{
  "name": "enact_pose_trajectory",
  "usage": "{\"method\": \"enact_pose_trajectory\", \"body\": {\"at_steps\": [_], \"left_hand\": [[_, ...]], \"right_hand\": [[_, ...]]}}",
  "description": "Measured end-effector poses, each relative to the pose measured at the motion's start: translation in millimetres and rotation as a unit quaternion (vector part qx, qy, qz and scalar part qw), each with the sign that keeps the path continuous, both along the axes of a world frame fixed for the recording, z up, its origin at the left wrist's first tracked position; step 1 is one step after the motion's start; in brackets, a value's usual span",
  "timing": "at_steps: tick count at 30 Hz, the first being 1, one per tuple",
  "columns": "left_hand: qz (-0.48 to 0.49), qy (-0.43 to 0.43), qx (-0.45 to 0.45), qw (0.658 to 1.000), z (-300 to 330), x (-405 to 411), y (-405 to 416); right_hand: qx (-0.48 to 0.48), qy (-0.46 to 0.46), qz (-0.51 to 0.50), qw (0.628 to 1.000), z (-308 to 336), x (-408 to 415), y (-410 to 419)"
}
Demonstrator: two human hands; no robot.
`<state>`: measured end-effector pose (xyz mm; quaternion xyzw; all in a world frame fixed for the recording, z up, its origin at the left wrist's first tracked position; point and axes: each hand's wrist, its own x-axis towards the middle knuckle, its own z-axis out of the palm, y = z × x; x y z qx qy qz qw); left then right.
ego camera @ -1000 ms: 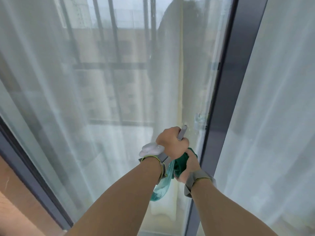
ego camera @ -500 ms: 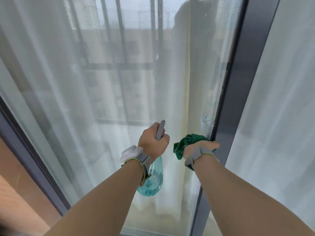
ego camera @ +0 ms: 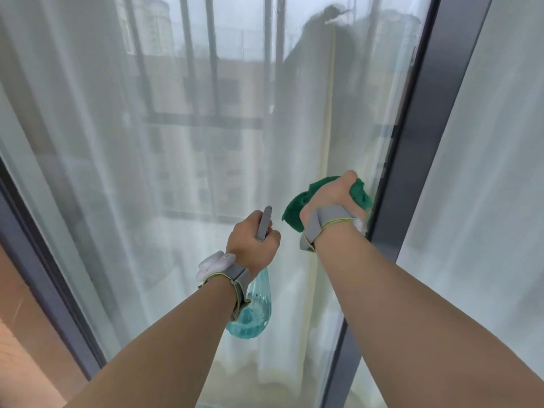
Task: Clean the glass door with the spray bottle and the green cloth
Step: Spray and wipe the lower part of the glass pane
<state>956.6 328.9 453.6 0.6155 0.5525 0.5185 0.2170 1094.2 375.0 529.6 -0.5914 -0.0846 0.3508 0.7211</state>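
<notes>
Nearest to me, my left hand (ego camera: 253, 245) is curled round the neck of the spray bottle (ego camera: 253, 313), with its grey trigger head (ego camera: 264, 223) poking up above my knuckles and the clear teal body hanging below my wrist. There is liquid pooled low in the body, so I judge it bottom-heavy but light enough for one hand. The plastic looks smooth and could slip if wet, which makes the narrow neck under the trigger the safest place to hold it.

A little farther out, my right hand (ego camera: 332, 201) grips the green cloth (ego camera: 297, 207), bunched in my fingers and pressed against the glass door (ego camera: 206, 142) just beside its dark frame (ego camera: 412, 160). The cloth looks soft and limp and would fold any way I squeeze it, so I judge a wadded handful backed by my palm gives the firmest wiping face.

The pane itself is rigid and breakable, so it wants even pressure rather than a knock from the bottle. Beyond it are railing bars (ego camera: 212, 69) and buildings, with sheer curtain (ego camera: 485, 201) reflected and hanging at the right.
</notes>
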Motion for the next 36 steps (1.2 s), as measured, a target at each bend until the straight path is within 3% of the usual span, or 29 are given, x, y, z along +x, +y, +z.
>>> {"method": "enact_pose_trajectory", "body": {"at_steps": [1, 2, 4, 6, 8, 10, 12, 14, 15, 17, 22, 24, 27, 31, 36], "left_hand": [[0.004, -0.005, 0.002, 1.0, 0.6, -2.2, -0.1], [0.008, -0.011, 0.005, 1.0, 0.8, -5.2, -0.3], [0.014, -0.017, 0.012, 1.0, 1.0, -11.4, -0.1], [0.025, -0.023, 0.011, 0.999, 0.9, -20.2, 0.7], [0.033, -0.026, 0.002, 0.999, -0.9, -29.1, 1.1], [0.039, -0.025, -0.006, 0.999, -4.7, -37.2, 1.3], [0.051, -0.019, -0.013, 0.998, -8.6, -42.8, 0.7], [0.061, -0.008, -0.017, 0.998, -11.4, -46.3, 0.5], [0.063, -0.004, -0.017, 0.998, -11.9, -47.7, 1.0], [0.062, -0.001, -0.017, 0.998, -11.6, -48.3, 2.3], [0.063, -0.022, -0.017, 0.998, -8.0, -48.4, 10.3], [0.06, -0.028, -0.018, 0.998, -9.9, -48.3, 11.8], [0.054, -0.037, -0.025, 0.998, -16.5, -51.7, 14.4], [0.057, -0.036, -0.03, 0.997, -25.0, -60.3, 19.4], [0.064, -0.037, -0.043, 0.996, -37.9, -67.5, 21.3]], "right_hand": [[0.01, 0.034, -0.044, 0.998, 5.3, -6.3, 3.8], [-0.006, -0.008, -0.081, 0.997, 4.3, -14.2, 8.3], [-0.034, -0.16, -0.088, 0.983, -11.0, -22.8, 4.9], [-0.024, -0.339, -0.073, 0.937, -32.5, -25.5, -5.7], [-0.026, -0.532, -0.074, 0.843, -55.1, -20.2, -5.0], [-0.021, -0.69, -0.053, 0.721, -77.6, -10.4, -5.4], [0.0, -0.796, -0.016, 0.605, -95.4, 4.1, -5.1], [0.014, -0.84, -0.007, 0.542, -102.5, 14.5, -6.4], [0.022, -0.843, -0.009, 0.537, -102.3, 16.3, -6.3], [0.042, -0.826, -0.028, 0.561, -94.6, 19.8, -6.3], [0.08, -0.703, -0.11, 0.698, -50.5, 28.2, 3.1], [0.093, -0.66, -0.127, 0.734, -40.7, 26.2, 6.1], [0.089, -0.625, -0.156, 0.76, -38.4, 14.0, 10.9], [0.075, -0.66, -0.172, 0.727, -43.8, -0.4, 17.3], [0.099, -0.811, -0.036, 0.576, -96.2, -22.0, 19.9]]}}
